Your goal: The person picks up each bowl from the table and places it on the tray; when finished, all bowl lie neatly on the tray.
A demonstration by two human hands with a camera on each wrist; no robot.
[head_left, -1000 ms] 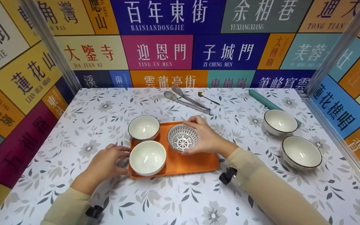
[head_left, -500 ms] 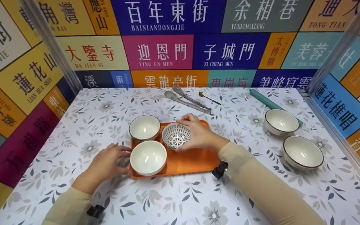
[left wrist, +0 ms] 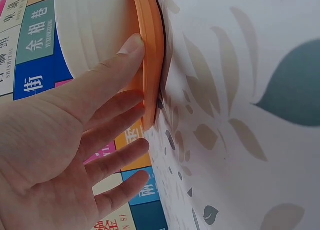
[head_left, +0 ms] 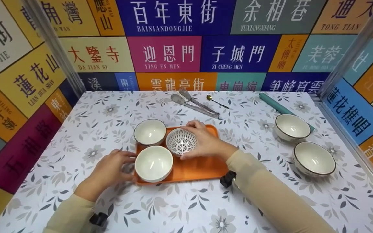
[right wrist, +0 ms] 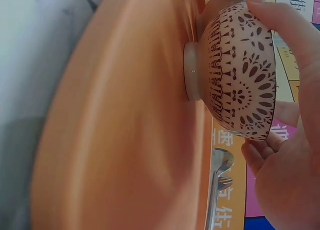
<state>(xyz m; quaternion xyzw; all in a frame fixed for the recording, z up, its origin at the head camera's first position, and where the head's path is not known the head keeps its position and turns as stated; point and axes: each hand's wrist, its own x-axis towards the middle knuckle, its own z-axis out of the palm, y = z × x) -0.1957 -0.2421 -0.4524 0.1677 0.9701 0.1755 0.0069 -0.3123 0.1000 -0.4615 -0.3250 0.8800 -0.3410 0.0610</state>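
Observation:
My right hand [head_left: 207,140] grips a small bowl [head_left: 181,142] with a black-and-white pattern, thumb and fingers at opposite sides of its rim. In the right wrist view the patterned bowl [right wrist: 242,72] has its foot right at the surface of the orange tray [right wrist: 135,130]. At the tray's [head_left: 199,170] left end is my left hand [head_left: 113,168], fingers fairly straight; the left wrist view shows thumb and fingertips right at the tray's rim [left wrist: 152,59]. Close by on the tray stand a plain cream bowl [head_left: 153,163] in front and a dark-rimmed bowl [head_left: 150,132] behind.
Two more dark-rimmed bowls, a rear one [head_left: 292,127] and a front one [head_left: 314,158], stand at the right. Behind them lies a rolled green cloth [head_left: 274,103]. Metal tongs [head_left: 196,105] and a small spoon [head_left: 217,102] lie at the back, before a panelled wall.
My right hand has shifted left with the patterned bowl, bringing it close beside the other two bowls on the tray. The left hand has stayed at the tray's left end.

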